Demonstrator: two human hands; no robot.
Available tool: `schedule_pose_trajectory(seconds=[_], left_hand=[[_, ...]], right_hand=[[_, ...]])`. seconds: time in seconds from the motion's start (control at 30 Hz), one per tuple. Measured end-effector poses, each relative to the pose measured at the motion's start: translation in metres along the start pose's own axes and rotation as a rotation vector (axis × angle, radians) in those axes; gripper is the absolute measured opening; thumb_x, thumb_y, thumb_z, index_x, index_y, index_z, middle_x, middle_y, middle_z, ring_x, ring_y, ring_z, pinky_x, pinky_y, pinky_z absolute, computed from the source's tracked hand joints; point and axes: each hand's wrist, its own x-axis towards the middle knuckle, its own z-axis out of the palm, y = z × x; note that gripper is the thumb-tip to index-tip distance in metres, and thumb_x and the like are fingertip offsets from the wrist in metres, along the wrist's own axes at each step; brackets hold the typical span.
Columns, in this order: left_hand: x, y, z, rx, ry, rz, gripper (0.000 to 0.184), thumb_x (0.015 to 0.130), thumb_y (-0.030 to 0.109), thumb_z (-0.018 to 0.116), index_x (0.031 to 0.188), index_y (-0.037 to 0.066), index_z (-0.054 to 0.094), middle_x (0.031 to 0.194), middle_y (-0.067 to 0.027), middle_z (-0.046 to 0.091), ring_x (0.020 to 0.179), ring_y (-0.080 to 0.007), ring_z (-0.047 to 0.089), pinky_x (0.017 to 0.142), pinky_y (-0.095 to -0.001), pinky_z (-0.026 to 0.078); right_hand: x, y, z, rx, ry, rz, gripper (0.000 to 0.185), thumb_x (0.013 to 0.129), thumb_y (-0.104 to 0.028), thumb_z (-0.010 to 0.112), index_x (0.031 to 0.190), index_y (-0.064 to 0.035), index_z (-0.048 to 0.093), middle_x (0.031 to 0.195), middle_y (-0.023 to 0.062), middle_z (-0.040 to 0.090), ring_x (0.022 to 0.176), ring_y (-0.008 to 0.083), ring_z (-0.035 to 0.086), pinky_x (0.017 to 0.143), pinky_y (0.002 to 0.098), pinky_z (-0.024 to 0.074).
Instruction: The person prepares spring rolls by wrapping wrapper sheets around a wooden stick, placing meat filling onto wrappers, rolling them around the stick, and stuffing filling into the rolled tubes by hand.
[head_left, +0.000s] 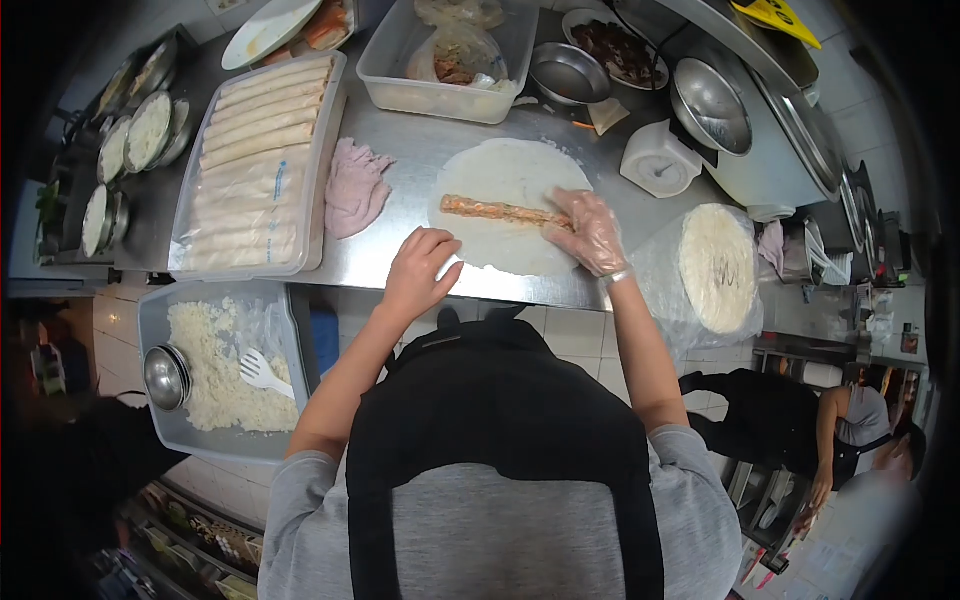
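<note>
A thin round white dough sheet (pixel 490 170) lies flat on the metal table in front of me. Across its middle runs a narrow strip of orange, shredded-looking filling (pixel 490 208). My right hand (pixel 588 232), in a clear plastic glove, is closed around the strip's right end, fingers on the far side and thumb on the near side. Bare, my left hand (pixel 424 268) rests by the sheet's lower left edge, fingers stretched out and thumb apart, holding nothing. On the right, a stack of round white sheets (pixel 718 268) sits on plastic wrap.
Left of the pink cloth (pixel 357 187) is a tub of long white rolls (pixel 262 175). Below it, a grey bin (pixel 215 448) holds white crumbly food, bowls and a white slotted spatula (pixel 265 374). A scale (pixel 661 160) stands right. Another person (pixel 800 415) is at lower right.
</note>
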Motion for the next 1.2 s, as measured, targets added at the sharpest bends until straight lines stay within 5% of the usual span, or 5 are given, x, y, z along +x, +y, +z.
schedule_pose_trajectory(seconds=[0.23,0.5,0.6,0.93,1.2], left_hand=[[0.001,0.002,0.001,-0.005,-0.008,-0.011,0.024,0.076,0.012,0.069,0.097,0.002,0.065,0.100,-0.0103,0.061,0.096,-0.0294,0.057,0.084,-0.0391,0.048],[0.003,0.003,0.000,0.020,0.008,0.012,0.024,0.076,0.012,0.069,0.097,0.002,0.065,0.099,-0.0100,0.061,0.095,-0.0290,0.057,0.084,-0.0390,0.048],[0.002,0.002,0.000,0.004,0.007,-0.010,0.024,0.075,0.012,0.069,0.097,0.002,0.065,0.099,-0.0099,0.061,0.095,-0.0289,0.057,0.084,-0.0388,0.048],[0.003,0.000,0.001,0.030,0.019,0.023,0.024,0.075,0.012,0.070,0.096,0.002,0.065,0.099,-0.0099,0.061,0.095,-0.0286,0.058,0.085,-0.0391,0.048],[0.003,0.003,0.001,-0.014,-0.009,-0.055,0.023,0.077,0.014,0.069,0.097,0.002,0.067,0.099,-0.0120,0.063,0.095,-0.0311,0.060,0.089,-0.0413,0.047]], right_hand=[[-0.024,0.023,-0.010,0.048,0.016,0.124,0.058,0.068,-0.037,0.079,0.116,-0.0067,0.066,0.109,0.0149,0.062,0.105,0.0344,0.055,0.093,0.0431,0.0426],[0.002,0.003,0.015,-0.151,-0.039,0.075,0.040,0.070,-0.032,0.078,0.101,-0.0084,0.070,0.096,0.0083,0.064,0.096,0.0289,0.057,0.087,0.0423,0.0436],[-0.004,0.015,0.013,0.156,0.023,0.002,0.037,0.070,-0.026,0.078,0.101,-0.0076,0.070,0.098,0.0090,0.063,0.096,0.0296,0.056,0.087,0.0425,0.0438],[-0.018,0.038,-0.006,0.091,-0.053,0.072,0.048,0.067,-0.022,0.081,0.112,-0.0086,0.069,0.108,0.0134,0.061,0.103,0.0297,0.055,0.092,0.0391,0.0443],[-0.015,0.038,0.002,0.087,-0.044,0.076,0.042,0.083,-0.029,0.069,0.121,-0.0108,0.066,0.106,0.0107,0.060,0.100,0.0299,0.055,0.089,0.0408,0.0439]])
